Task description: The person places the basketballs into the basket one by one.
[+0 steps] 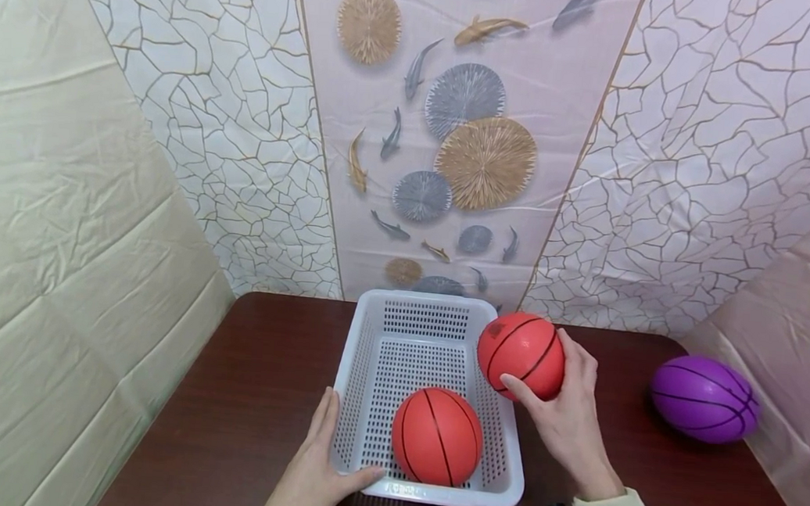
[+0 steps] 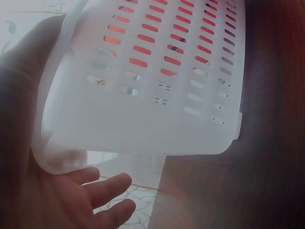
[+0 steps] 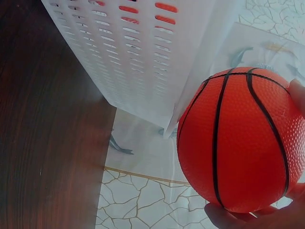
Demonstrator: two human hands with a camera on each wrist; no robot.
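Note:
A white perforated plastic basket [image 1: 363,344] stands on the dark table, with one red toy basketball [image 1: 438,436] inside near its front right. My left hand [image 1: 315,466] holds the basket's front left corner, thumb over the front rim and fingers along the left side. In the left wrist view those fingers [image 2: 112,188] show past the corner. My right hand [image 1: 573,414] grips a second red basketball [image 1: 521,355], thumb on the near side and fingers round the right. This ball overlaps the basket's right rim in the head view. The right wrist view shows it beside the basket wall [image 3: 143,52].
A purple ball [image 1: 705,399] with black lines lies at the table's right, by the fabric side wall. Brown table surface [image 1: 225,397] extends left of the basket. Behind the table hangs a patterned cloth [image 1: 428,129] with fish and round motifs.

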